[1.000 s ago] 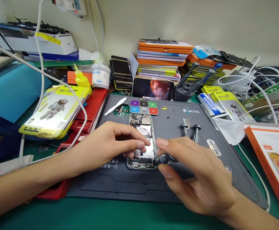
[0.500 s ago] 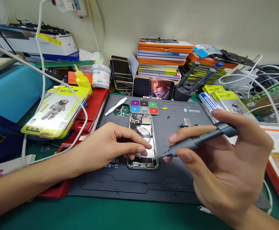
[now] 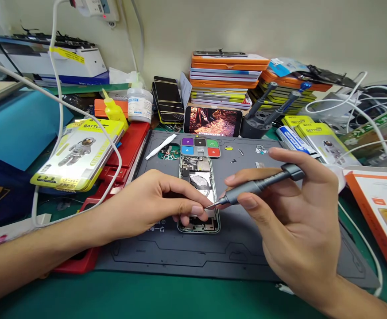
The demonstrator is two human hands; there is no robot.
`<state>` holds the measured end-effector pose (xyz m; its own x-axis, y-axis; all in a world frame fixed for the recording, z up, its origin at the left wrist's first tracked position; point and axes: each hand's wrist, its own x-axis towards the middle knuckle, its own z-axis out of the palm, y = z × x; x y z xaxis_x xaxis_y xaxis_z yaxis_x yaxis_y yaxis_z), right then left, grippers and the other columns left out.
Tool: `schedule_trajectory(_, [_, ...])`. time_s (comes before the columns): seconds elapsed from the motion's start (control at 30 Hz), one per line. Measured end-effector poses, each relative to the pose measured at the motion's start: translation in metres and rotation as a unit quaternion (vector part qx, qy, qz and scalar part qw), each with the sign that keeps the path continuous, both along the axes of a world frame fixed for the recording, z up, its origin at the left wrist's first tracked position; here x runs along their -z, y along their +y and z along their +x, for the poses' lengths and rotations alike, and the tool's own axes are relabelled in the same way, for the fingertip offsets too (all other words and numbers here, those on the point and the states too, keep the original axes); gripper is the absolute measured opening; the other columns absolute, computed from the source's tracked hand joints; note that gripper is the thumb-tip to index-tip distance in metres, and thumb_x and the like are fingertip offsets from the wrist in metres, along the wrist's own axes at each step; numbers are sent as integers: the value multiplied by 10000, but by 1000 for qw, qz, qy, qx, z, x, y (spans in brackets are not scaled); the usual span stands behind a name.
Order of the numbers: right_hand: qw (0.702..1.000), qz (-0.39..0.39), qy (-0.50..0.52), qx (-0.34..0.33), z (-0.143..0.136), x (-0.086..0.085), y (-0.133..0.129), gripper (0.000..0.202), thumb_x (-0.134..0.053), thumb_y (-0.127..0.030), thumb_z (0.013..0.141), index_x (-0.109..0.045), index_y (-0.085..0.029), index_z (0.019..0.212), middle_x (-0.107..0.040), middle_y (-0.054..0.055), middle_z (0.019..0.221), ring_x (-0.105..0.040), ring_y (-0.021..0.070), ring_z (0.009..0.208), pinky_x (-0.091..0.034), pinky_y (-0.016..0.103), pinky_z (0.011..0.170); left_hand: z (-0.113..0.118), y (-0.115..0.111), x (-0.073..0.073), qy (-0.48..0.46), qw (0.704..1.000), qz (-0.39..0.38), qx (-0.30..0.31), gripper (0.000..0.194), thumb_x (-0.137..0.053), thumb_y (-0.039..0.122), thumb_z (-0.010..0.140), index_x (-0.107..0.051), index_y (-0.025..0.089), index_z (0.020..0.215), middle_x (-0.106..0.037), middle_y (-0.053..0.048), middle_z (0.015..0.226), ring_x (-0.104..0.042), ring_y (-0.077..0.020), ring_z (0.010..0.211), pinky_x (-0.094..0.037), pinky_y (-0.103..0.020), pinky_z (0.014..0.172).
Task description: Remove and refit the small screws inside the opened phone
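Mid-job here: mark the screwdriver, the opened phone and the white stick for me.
Screwdriver (image 3: 259,186): head view, on the grey handle.
Opened phone (image 3: 200,180): head view, on the round grey area inside.
White stick (image 3: 161,147): head view, mid-length.

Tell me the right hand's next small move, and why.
Probably ease the screwdriver tip down toward the open phone: the right hand holds the tool with its tip at the left hand's fingertips, above the phone. Whether a screw is there is too small to tell.
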<state>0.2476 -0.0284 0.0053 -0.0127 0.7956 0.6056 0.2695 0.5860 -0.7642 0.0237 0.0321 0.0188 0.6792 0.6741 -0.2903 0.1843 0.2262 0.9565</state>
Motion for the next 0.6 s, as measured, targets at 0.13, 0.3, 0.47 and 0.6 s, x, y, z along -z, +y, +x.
schedule_trajectory(0.13, [1000,-8,-8,19,2,1,3,452,-681,-74,1009,-581,-273,1401,-810,35,1006,-814,198,915,-710,281,701,0,-1,-1,-4,1000,-1,-4,108,-795,210,952,-891,246,984,-857,11,954,-716,-109,773,-597,-174,727])
schedule_trajectory(0.3, [999,-40,27,-7,2,3,4,439,-677,-101,1021,-547,-264,1406,-811,28,1023,-797,167,842,-706,257,705,-1,-1,3,4,1000,12,8,127,-780,236,967,-884,228,1039,-857,-4,995,-727,-125,806,-601,-193,753])
schedule_trajectory(0.47, [991,-115,74,-3,-1,1,1,414,-718,-216,1023,-528,-333,1372,-794,8,1028,-779,180,859,-708,302,722,-1,0,7,2,999,29,19,164,-733,221,985,-879,219,1059,-858,-17,1006,-721,-123,779,-597,-203,728])
schedule_trajectory(0.6, [987,-126,96,-19,-1,0,1,407,-719,-203,1020,-538,-351,1353,-798,-12,1030,-783,155,851,-712,268,747,-2,0,8,-5,999,28,24,210,-674,179,1012,-873,218,1067,-860,-13,1009,-707,-103,750,-592,-190,721])
